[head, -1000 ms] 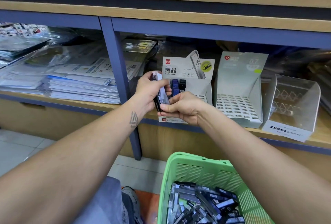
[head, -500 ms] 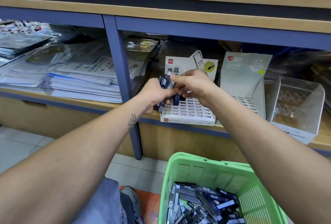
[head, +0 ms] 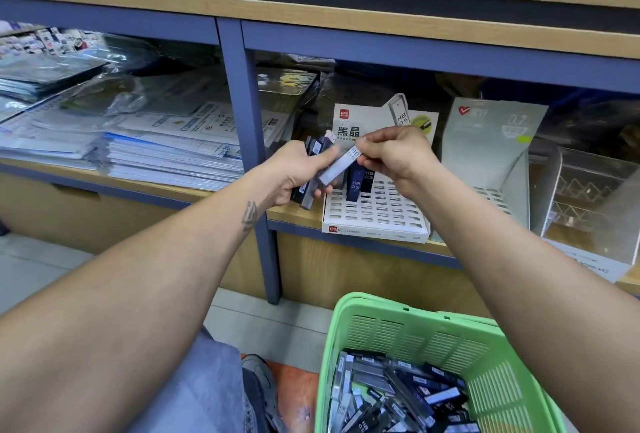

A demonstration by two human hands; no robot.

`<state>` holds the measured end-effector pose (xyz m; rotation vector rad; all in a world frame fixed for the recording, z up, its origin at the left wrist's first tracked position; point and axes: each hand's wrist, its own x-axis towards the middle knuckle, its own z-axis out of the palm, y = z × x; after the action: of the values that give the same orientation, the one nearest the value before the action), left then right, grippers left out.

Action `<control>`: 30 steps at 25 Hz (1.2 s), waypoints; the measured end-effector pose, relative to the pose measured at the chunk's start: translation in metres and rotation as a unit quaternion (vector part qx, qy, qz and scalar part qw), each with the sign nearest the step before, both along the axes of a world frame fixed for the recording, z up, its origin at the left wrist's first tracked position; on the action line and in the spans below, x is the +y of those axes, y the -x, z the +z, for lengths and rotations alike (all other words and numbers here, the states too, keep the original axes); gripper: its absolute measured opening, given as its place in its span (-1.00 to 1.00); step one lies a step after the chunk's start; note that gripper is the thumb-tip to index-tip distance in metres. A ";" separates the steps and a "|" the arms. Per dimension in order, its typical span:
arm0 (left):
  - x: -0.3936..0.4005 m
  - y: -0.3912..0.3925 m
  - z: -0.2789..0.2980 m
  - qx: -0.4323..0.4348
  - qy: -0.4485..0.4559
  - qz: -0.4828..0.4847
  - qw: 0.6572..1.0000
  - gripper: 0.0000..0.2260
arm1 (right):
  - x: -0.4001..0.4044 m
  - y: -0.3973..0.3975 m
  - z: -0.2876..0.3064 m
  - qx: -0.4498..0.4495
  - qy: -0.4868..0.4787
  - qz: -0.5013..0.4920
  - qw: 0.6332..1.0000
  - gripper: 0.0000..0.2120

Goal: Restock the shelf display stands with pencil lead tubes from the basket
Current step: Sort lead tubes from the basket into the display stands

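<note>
**Lead tube pinched over white stand, bundle in other hand**

Shop shelving w/ blue frame and a wooden shelf [head: 298,214] fills the view; landmark = white slotted display stand [head: 375,214] sitting at the shelf's front edge.

Left hand [head: 294,173] is just left of the stand, above its left front corner, fingers curled round a bundle of lead tubes [head: 313,169]; bundle stands roughly upright, ends poking out top and bottom of the fist.

Right hand [head: 398,155] hovers over the stand's back rows, thumb and fingertips pinching the upper end of a single tube [head: 341,166]. That tube is tilted, lower end pointing down-left toward the left hand and crossing in front of the bundle; whether it touches the bundle, can't tell. "HB 0.5" reads on it.

Already slotted upright in the stand's back rows, under the right hand: dark blue tubes [head: 356,183], also marked HB 0.5. Most slots in front of them show open.

Right of the stand: grey stand [head: 485,152] marked 0.7, then a clear acrylic stand [head: 595,197]. Left of the stand, past the blue post [head: 256,162]: stacks of paper packs [head: 166,159].

Below the stand, nearer the camera: green basket [head: 408,328] w/ loose tubes heaped inside.
</note>
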<state>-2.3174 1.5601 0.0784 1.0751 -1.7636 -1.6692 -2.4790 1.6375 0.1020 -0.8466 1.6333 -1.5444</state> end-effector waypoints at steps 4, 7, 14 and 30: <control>-0.017 -0.010 -0.005 -0.082 0.014 0.093 0.992 -0.84 | -0.010 0.007 0.001 0.225 0.000 -0.009 0.974 -0.92; -0.019 -0.007 -0.006 -0.095 0.032 0.101 0.990 -0.80 | -0.017 0.002 -0.008 0.415 0.003 0.016 0.910 -0.86; -0.018 0.010 -0.013 -0.129 0.048 0.070 0.988 -0.77 | -0.029 -0.003 -0.027 0.472 0.019 0.034 0.881 -0.89; -0.019 0.009 -0.013 -0.103 0.034 0.035 0.993 -0.86 | -0.023 -0.012 -0.025 0.685 -0.031 0.051 0.726 -0.80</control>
<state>-2.3260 1.5413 0.0656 1.3020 -1.8729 -1.4895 -2.4668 1.6148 0.0770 -2.3017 2.4378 -0.5921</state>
